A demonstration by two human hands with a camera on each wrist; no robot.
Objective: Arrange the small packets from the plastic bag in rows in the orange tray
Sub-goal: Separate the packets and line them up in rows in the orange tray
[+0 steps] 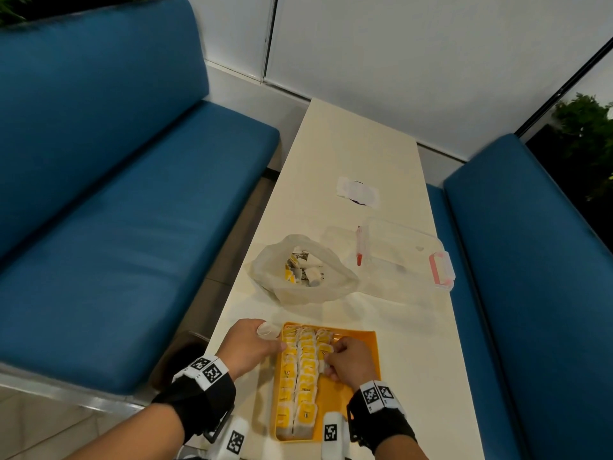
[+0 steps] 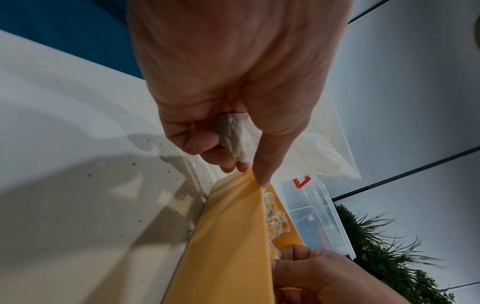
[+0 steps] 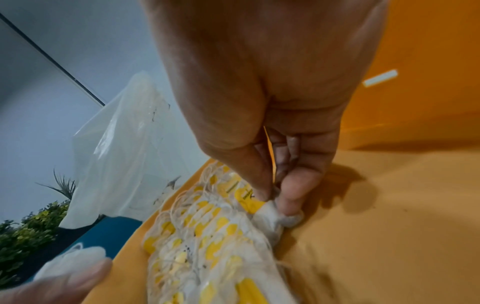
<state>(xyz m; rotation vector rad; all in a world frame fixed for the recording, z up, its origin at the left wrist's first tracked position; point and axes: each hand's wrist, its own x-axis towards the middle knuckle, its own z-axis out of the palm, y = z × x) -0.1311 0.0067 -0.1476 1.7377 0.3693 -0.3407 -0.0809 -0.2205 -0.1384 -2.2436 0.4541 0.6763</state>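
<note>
Both my hands at the orange tray, each with a packet.
My right hand pinches a packet against the rows in the orange tray; my left hand curls round another packet at its rim; beyond them the plastic bag lies on the tabletop.

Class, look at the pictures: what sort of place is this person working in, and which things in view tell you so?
Probably a café or canteen booth. A long narrow table stands between two blue padded benches, with plants beside the seating. The packets in the orange tray look like tea bags, which fits.
</note>
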